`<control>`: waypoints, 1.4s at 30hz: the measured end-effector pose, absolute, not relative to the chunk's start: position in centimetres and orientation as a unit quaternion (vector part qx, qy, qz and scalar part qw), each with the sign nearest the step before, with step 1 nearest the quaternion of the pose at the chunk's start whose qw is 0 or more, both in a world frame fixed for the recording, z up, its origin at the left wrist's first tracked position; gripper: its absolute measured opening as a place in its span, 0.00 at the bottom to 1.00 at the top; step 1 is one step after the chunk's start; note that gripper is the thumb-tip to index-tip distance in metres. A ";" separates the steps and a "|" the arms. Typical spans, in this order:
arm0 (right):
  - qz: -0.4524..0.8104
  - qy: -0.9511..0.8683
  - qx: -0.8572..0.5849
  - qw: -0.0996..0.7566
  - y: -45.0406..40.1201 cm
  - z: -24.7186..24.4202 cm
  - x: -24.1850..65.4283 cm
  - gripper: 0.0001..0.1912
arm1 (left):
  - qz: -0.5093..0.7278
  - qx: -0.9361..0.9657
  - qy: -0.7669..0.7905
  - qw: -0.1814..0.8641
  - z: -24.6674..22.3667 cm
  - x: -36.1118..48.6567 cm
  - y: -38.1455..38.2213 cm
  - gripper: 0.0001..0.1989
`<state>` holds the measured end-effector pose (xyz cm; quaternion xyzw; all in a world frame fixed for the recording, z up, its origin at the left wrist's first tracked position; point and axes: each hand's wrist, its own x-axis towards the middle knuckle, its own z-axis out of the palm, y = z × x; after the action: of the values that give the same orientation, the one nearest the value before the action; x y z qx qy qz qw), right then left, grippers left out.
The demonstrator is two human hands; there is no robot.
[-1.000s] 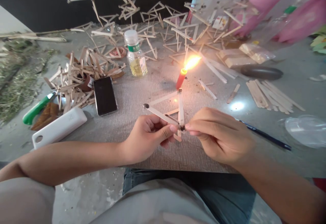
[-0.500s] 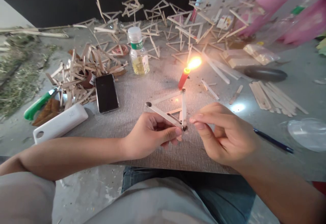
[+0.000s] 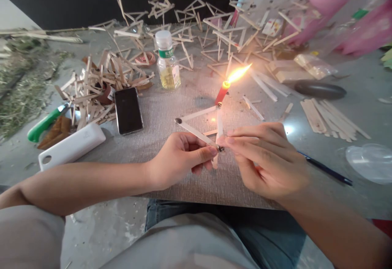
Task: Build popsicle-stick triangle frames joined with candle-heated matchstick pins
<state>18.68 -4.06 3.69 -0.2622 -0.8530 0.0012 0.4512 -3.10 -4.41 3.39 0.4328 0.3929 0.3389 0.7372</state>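
Note:
My left hand [image 3: 183, 158] pinches a triangular frame of flat wooden sticks [image 3: 196, 131] near its lower right corner. Dark blobs cover the frame's corners. Fingertips of my right hand [image 3: 263, 156] press together at that same corner, touching or almost touching the right-hand stick; whether anything small sits between them is hidden. Just behind the frame's upper corner stands a lit red candle [image 3: 221, 93], its flame leaning right. A further stick shows behind the frame, partly covered by my left fingers.
To the left lie a black phone [image 3: 128, 111], a white power bank [image 3: 72, 146], a green-handled knife [image 3: 45, 125] and heaped sticks [image 3: 92, 93]. A bottle of yellow liquid [image 3: 168, 67] stands behind. Stick structures [image 3: 226, 36] line the back; loose sticks [image 3: 332, 118] and a pen [image 3: 329, 170] lie right.
My right hand has moved left, bringing its fingertips up to the frame's corner. The candle flame now stretches longer toward the upper right. My left hand keeps its hold.

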 end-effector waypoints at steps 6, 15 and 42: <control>0.002 -0.839 -0.268 0.474 -4.1 3.7 18.8 0.29 | 0.344 0.415 0.407 0.737 3.4 -3.1 -4.4 0.13; -0.003 -0.855 -0.261 0.448 -4.4 3.7 18.8 0.19 | 0.333 0.410 0.399 0.749 3.8 -3.1 -4.4 0.10; 0.016 -0.822 -0.247 0.512 -4.6 3.1 19.0 0.16 | 0.319 0.365 0.390 0.783 4.3 -3.3 -4.3 0.11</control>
<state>18.95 -4.56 3.13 -0.2473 -0.8224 0.0157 0.5121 -3.28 -4.33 4.31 0.3650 0.3905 0.3188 0.7828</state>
